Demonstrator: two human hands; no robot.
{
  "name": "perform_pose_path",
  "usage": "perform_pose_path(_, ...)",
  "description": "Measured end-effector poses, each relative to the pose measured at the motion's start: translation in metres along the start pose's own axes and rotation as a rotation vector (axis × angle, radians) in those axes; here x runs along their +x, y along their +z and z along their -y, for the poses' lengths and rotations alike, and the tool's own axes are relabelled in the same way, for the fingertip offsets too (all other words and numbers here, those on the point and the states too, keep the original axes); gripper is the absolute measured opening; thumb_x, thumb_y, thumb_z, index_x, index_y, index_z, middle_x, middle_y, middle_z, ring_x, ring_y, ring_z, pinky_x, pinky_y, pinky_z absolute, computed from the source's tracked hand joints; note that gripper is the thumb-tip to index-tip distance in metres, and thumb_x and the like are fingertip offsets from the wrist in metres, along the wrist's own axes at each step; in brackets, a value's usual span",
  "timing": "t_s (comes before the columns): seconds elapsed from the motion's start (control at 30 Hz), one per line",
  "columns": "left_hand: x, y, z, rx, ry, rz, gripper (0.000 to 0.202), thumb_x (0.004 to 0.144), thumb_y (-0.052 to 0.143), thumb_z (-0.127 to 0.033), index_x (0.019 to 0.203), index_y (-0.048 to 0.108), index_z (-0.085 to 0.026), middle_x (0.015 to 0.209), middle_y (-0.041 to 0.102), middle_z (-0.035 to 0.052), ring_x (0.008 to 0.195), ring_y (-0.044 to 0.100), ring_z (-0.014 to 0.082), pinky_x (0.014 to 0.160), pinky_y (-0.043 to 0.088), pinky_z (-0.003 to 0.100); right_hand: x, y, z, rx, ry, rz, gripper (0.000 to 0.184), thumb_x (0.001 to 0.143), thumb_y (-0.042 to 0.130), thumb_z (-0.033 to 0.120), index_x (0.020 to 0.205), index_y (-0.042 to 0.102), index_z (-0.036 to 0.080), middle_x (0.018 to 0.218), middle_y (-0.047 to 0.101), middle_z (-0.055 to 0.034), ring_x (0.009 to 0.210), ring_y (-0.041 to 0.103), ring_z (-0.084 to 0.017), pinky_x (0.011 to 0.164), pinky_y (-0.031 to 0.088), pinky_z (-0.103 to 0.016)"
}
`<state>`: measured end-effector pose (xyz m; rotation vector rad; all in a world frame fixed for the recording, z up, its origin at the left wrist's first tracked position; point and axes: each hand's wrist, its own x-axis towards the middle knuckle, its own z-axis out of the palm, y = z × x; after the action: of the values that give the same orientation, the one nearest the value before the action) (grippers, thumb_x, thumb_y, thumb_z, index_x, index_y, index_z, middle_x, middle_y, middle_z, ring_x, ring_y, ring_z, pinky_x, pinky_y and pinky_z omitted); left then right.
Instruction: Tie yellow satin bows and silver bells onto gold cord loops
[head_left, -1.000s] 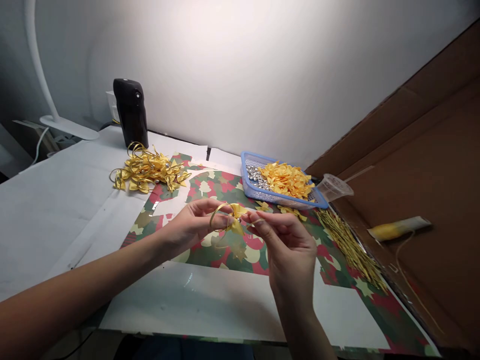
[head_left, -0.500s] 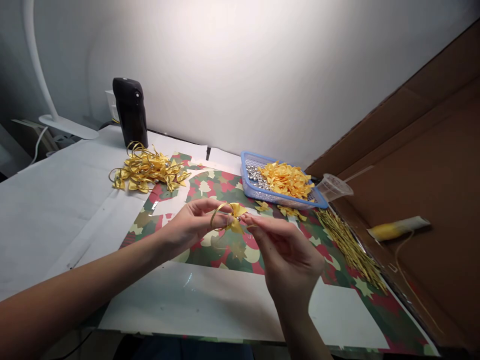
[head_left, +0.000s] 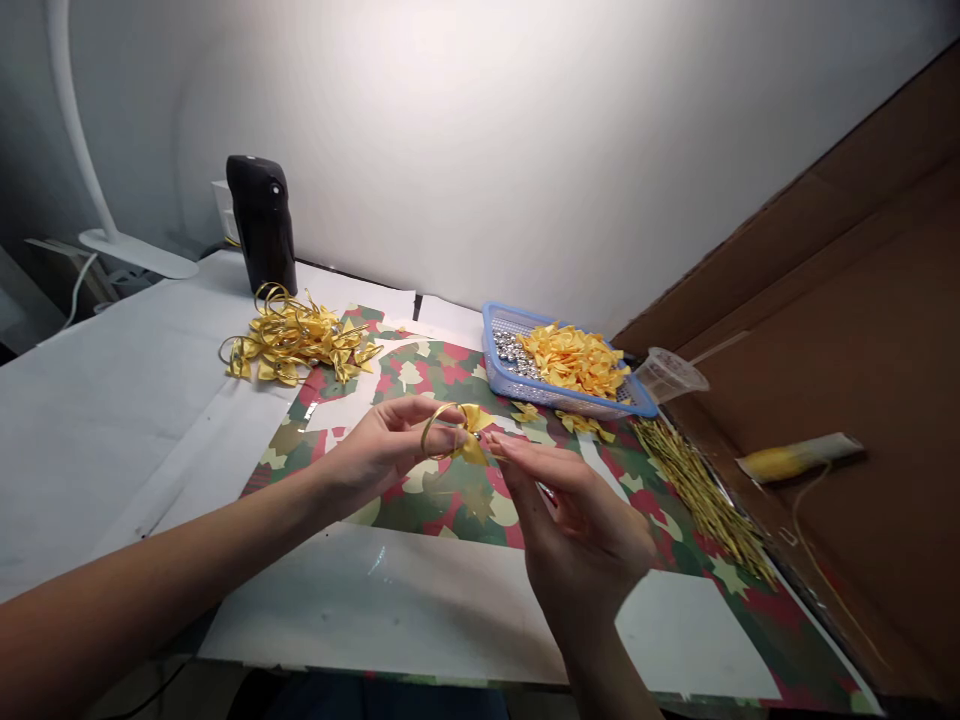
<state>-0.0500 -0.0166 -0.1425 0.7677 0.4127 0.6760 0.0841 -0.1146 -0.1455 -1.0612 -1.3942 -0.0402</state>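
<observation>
Pinching a satiny yellow bow between thumb and finger, the left hand holds it before the blue mesh basket's left end, its long axis crossing the line between the hands. A gold wire loop curves leftward; the right hand's fingertips bunch beside the bow's silvery bead, their grip too small to tell.

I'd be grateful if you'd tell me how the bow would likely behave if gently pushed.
The bow would probably bend easily, since its ribbon looks thin. Its gold tie seems stiffer, perhaps springy, as it keeps a rounded loop. The whole piece is likely light, with the left hand pinching it by the fingertips.
</observation>
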Motion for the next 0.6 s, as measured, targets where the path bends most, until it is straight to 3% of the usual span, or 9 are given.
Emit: perform_pose_path(0.6, 0.0005, -0.0021, 0.0014, -0.006, 0.006, 0.019, 0.018, 0.054, 0.087, -0.018, 0.066, 0.074, -0.018, 0.064, 0.069, -0.0028, 0.065, 0.062, 0.0078, 0.069, 0.045, 0.020, 0.0003, -0.0002, 0.0001, 0.016, 0.006, 0.002, 0.035, 0.074, 0.065, -0.005, 0.095, 0.071, 0.023, 0.088, 0.075, -0.0011, 0.081, 0.071, -0.020, 0.071, 0.061, -0.036)
